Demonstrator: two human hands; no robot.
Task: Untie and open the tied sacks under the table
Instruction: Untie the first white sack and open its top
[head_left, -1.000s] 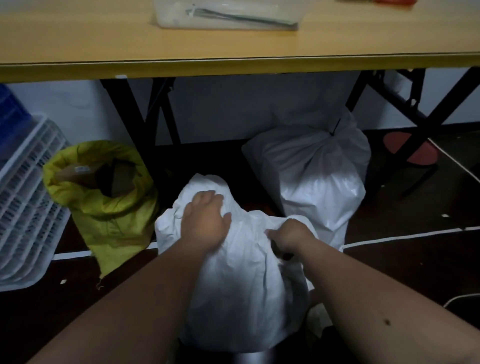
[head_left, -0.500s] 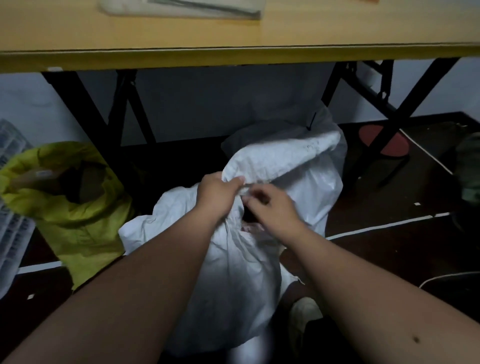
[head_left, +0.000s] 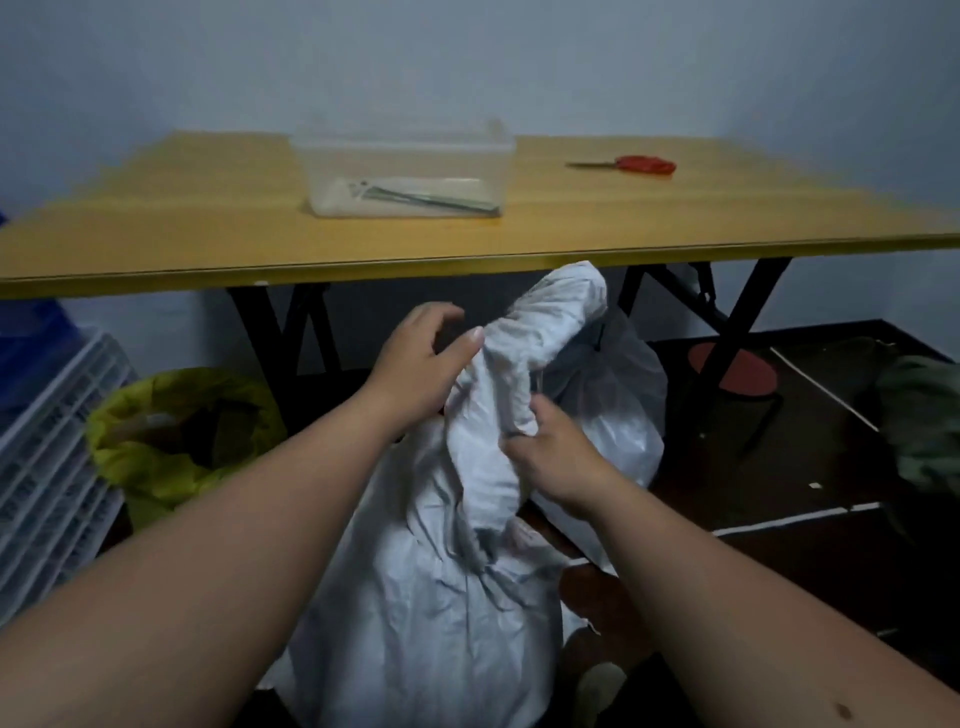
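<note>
While a yellow worktop (head_left: 623, 228) spans the far half of the scene on black folding legs, the near white sack (head_left: 431, 597) stands on the dark floor in front of it, its long twisted neck raised up to the worktop's near edge. Behind it, to the right, a second white sack (head_left: 623, 410) sits under the worktop with its top gathered shut. At the left, a yellow sack (head_left: 171, 441) lies open, brown contents showing in its mouth. A white slatted crate (head_left: 47, 478) leans at the far left edge. On the worktop, a clear plastic tub (head_left: 402, 171) holds a few thin, pale items I cannot identify, and red-handled scissors (head_left: 631, 164) lie to its right. The left hand (head_left: 421, 364) rests against the twisted neck, fingers spread and thumb pressed to the cloth. The right hand (head_left: 553, 452) is clamped on the neck lower down, fingers curled into the fabric.
</note>
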